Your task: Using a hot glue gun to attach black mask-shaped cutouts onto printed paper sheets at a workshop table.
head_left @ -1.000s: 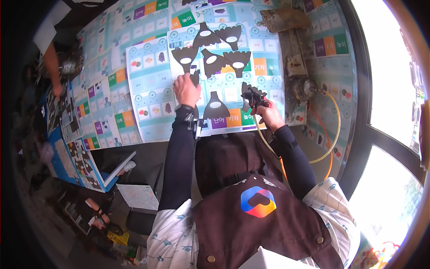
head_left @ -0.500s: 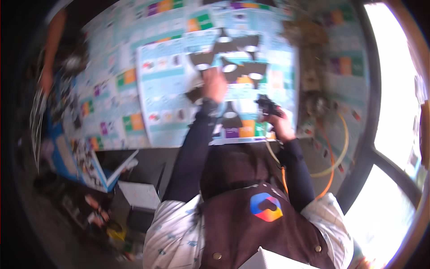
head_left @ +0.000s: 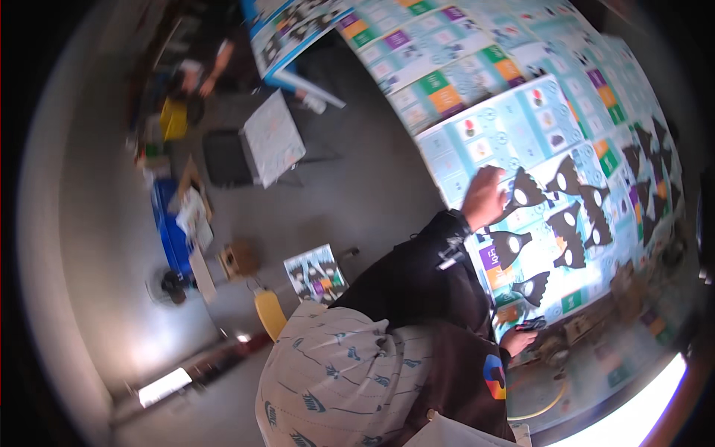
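Observation:
My left hand is over the printed sheet, its fingers bent at the edge of a black flared cutout with a white oval in it. The hand seems closed on that edge, though its fingertips are partly hidden. Several similar black cutouts lie spread on the sheet, one of them just below the hand. Closer to the table's front edge, my right hand is wrapped round a small black hand tool.
More printed sheets cover the table, with further black cutouts at far right. On the left stand a chair with a white board, a blue bin and a cardboard box. Another person is at upper left.
The view has swung left, bringing the floor and chair into sight. My left hand is now at a cutout near the sheet's left part. My right hand still holds the black tool.

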